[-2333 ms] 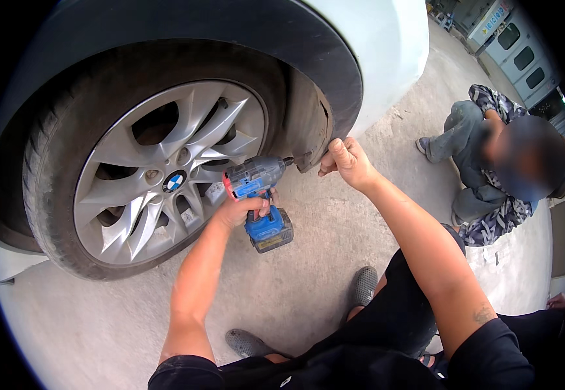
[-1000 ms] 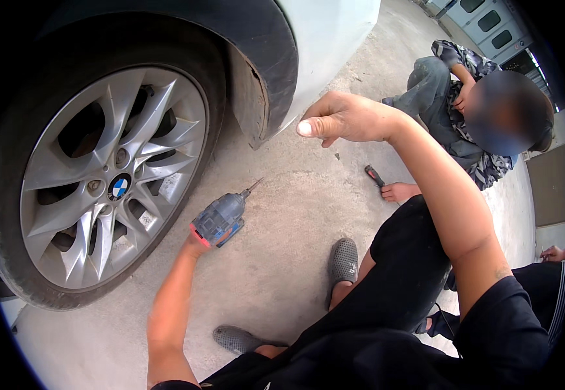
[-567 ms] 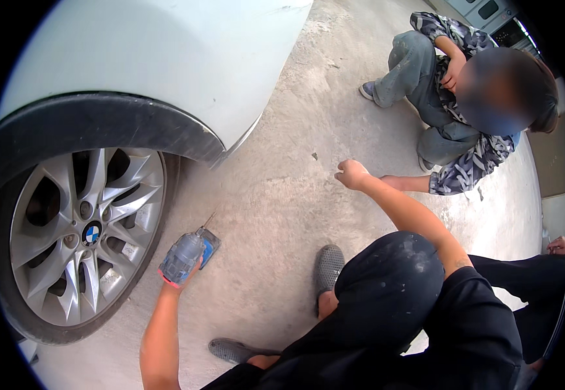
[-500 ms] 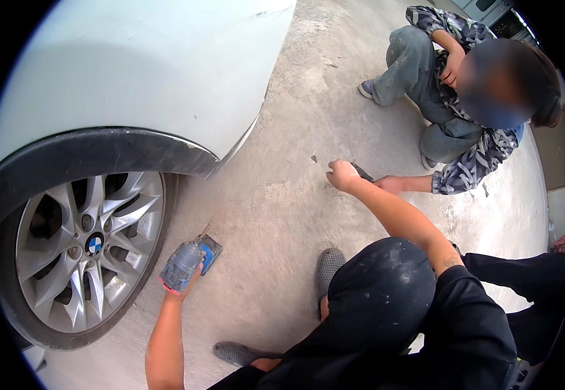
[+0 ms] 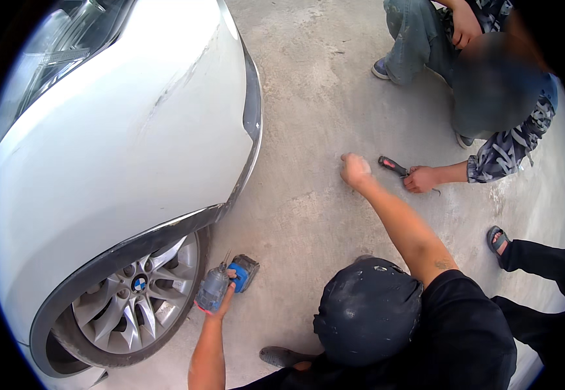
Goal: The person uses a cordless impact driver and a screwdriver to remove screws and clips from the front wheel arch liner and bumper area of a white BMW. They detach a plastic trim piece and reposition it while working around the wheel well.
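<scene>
The driver [image 5: 212, 290] has left the arch [image 5: 124, 253]; left hand [image 5: 224, 303] grips it lower left, bit [image 5: 227, 255] presumably kept clear; central right hand [image 5: 356, 170], I can't tell.

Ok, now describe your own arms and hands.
The left hand and right hand are gloveless. The right arm has a short black sleeve, with a small dark marking, perhaps a tattoo, just below its hem. No left sleeve shows.

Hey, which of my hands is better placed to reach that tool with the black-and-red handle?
Probably your right hand: it's nearest the tool, which another person's hand holds. It's curled, so I can't tell whether it's empty. Your left hand is by the wheel, holding a drill.
</scene>
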The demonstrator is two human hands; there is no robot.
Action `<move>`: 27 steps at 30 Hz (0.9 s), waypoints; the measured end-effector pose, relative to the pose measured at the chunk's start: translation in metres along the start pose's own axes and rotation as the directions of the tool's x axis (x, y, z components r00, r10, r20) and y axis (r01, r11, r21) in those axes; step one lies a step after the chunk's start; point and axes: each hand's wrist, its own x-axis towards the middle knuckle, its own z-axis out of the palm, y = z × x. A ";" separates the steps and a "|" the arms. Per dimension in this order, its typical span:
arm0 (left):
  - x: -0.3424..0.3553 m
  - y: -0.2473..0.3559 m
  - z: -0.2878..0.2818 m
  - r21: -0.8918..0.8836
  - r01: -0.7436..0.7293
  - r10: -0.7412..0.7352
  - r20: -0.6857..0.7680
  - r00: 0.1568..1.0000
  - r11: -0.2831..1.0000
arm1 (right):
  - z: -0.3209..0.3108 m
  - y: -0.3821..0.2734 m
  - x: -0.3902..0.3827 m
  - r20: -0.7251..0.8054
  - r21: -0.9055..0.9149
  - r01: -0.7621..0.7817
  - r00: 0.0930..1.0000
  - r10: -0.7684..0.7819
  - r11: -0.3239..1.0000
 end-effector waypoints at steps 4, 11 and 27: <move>0.006 0.001 0.009 0.002 0.017 -0.017 0.013 1.000 1.000 | -0.035 0.095 -0.028 -0.259 -0.250 0.110 0.950 -0.176 0.962; 0.014 0.010 0.013 -0.038 0.134 -0.133 0.033 0.991 0.990 | -0.041 0.150 -0.037 -0.016 -0.154 -0.121 0.993 0.120 0.981; 0.012 -0.001 0.014 -0.054 0.125 -0.123 0.045 0.991 0.991 | -0.100 0.102 -0.151 0.073 0.267 -0.210 0.978 0.198 0.941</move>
